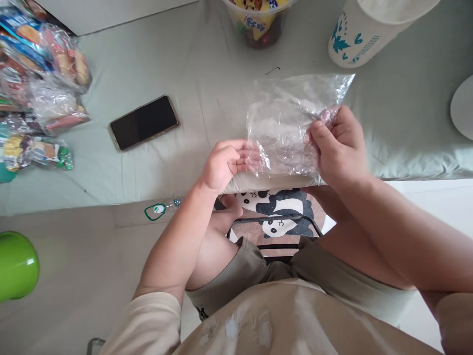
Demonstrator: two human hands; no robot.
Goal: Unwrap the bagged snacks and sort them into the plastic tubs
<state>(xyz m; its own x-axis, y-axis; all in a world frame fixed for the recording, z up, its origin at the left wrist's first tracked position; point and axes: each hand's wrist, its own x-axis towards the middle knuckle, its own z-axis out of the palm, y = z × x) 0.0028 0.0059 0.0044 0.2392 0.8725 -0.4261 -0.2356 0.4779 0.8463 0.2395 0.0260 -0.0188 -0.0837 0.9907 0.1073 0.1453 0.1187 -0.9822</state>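
A clear, crinkled plastic bag (283,128) is spread out above the front part of the green-grey covered surface. My right hand (342,143) grips its right side, the thumb pressed against the curled fingers. At the bag's lower left edge is my left hand (225,162), its fingers stretched out and apart from the thumb. Those fingertips show through the plastic; whether they are inside or behind it I cannot tell. Nothing solid is visible in the bag.
A black phone (145,122) lies left of my hands. Packaged snacks (48,74) pile up at far left. A clear tub (258,29) with packets and a white paper bucket (362,39) stand at the back. A green bin (16,266) is on the floor.
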